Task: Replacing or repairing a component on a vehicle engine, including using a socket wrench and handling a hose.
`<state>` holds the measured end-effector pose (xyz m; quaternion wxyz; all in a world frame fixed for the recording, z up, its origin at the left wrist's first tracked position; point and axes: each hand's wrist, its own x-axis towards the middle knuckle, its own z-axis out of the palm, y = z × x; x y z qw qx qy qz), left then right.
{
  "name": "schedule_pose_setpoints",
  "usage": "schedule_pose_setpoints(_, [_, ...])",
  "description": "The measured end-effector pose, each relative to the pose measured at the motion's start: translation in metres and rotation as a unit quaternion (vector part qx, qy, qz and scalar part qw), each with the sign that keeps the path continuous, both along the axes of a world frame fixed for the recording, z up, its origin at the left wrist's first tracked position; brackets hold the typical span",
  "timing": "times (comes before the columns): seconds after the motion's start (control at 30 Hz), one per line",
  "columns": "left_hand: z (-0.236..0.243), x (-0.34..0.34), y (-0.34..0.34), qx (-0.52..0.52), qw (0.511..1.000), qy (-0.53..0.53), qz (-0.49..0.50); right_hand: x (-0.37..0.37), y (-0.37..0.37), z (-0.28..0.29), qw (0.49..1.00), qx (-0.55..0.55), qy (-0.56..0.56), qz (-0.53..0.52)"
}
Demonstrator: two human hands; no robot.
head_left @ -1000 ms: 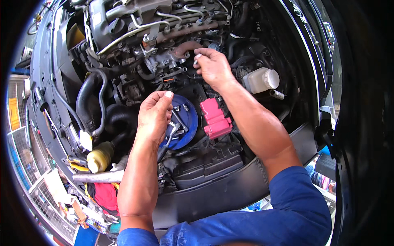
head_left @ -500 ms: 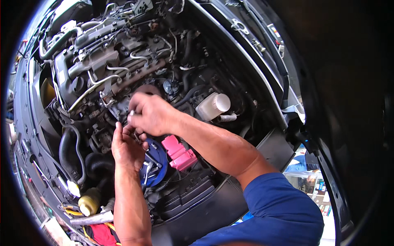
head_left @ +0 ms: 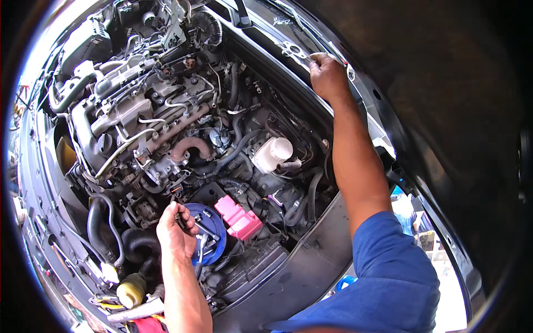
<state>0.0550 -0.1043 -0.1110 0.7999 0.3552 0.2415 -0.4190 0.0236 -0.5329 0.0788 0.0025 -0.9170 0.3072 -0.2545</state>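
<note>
Over the front of the engine bay, my left hand [head_left: 176, 230] is turned palm up with its fingers curled. Something small and dark shows between them, too hidden to name. A blue bowl [head_left: 221, 238] with metal sockets and tools lies just right of that hand. My right arm reaches far up to the ledge below the windscreen. There my right hand [head_left: 328, 77] has its fingers closed at a metal piece, mostly covered by the hand. A flat metal gasket [head_left: 291, 50] with holes lies beside those fingertips.
The engine [head_left: 127, 114] with its metal pipes fills the upper left. A curved rusty pipe [head_left: 191, 145], a white fluid reservoir [head_left: 265, 158] and a pink plastic cover [head_left: 239, 218] sit in the bay. A yellowish container [head_left: 132, 291] stands at lower left. The raised bonnet [head_left: 433, 100] bounds the right.
My right hand has left my left hand and moved up and right to the ledge by the gasket. My left hand has dropped slightly, and the view has shifted.
</note>
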Motion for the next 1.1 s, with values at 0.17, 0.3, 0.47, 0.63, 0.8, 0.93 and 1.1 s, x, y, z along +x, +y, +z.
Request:
schedule_pose_setpoints(0.17, [-0.008, -0.006, 0.001, 0.008, 1.000, -0.014, -0.026, 0.017, -0.039, 0.000, 0.995, -0.060, 0.075, 0.003])
schedule_pose_setpoints(0.3, [-0.009, -0.006, 0.000, 0.030, 0.999, -0.024, -0.010, 0.035, -0.045, 0.008, 0.971, -0.034, 0.230, -0.050])
schedule_pose_setpoints(0.47, [-0.007, -0.002, 0.003, 0.022, 0.999, -0.046, 0.001, 0.039, -0.045, 0.003, 0.976, -0.030, 0.211, -0.051])
schedule_pose_setpoints(0.63, [-0.005, 0.000, 0.007, 0.034, 0.998, -0.048, 0.011, 0.036, -0.050, -0.009, 0.996, -0.024, -0.056, -0.064])
schedule_pose_setpoints(0.8, [-0.007, 0.001, 0.008, 0.030, 0.998, -0.057, 0.014, 0.032, -0.049, -0.010, 0.989, 0.044, -0.130, -0.059])
schedule_pose_setpoints(0.93, [-0.006, 0.001, 0.010, 0.037, 0.998, -0.056, 0.021, 0.029, -0.015, -0.001, 0.984, 0.069, -0.150, -0.060])
schedule_pose_setpoints(1.1, [0.006, -0.002, 0.009, 0.056, 0.992, -0.109, -0.033, -0.005, 0.086, -0.005, 0.965, 0.184, -0.112, 0.151])
